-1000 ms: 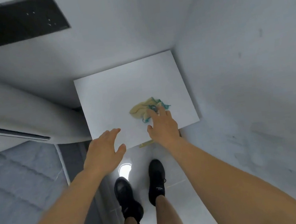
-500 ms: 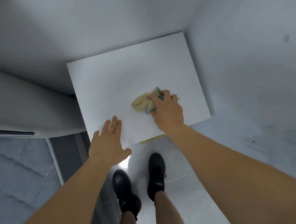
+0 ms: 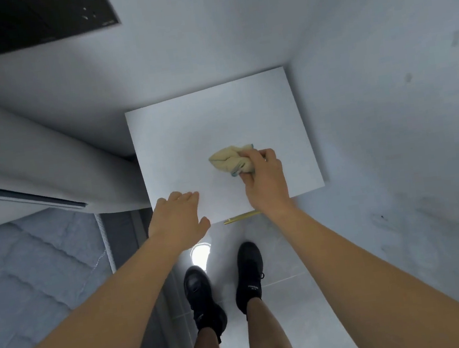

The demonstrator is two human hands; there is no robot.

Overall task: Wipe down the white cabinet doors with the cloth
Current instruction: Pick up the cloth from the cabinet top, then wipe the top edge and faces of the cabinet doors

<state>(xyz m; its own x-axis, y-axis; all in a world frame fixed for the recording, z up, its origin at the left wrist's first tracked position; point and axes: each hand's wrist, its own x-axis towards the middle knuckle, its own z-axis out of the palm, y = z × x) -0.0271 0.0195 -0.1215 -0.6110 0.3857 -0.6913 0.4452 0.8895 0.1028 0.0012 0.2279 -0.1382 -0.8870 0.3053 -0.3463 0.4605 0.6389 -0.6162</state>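
Cloth (image 3: pixel 231 160) sits bunched against the white cabinet door (image 3: pixel 188 138), gripped in the curled fingers (image 3: pixel 262 156) of the right hand (image 3: pixel 264 181). Left hand (image 3: pixel 177 218) braces the door's lower edge, fingers relaxed, grasping nothing. Risk, I judge: hard pressure could swing the door or rub the brass handle (image 3: pixel 241 217) just below the right wrist

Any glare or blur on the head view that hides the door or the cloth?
Head view: a bright glare spot sits on the floor tile below the left hand, off the door; the door is evenly lit, the cloth in the right hand is fairly sharp; wide-angle bending shows at the edges, where the wall looks soft.
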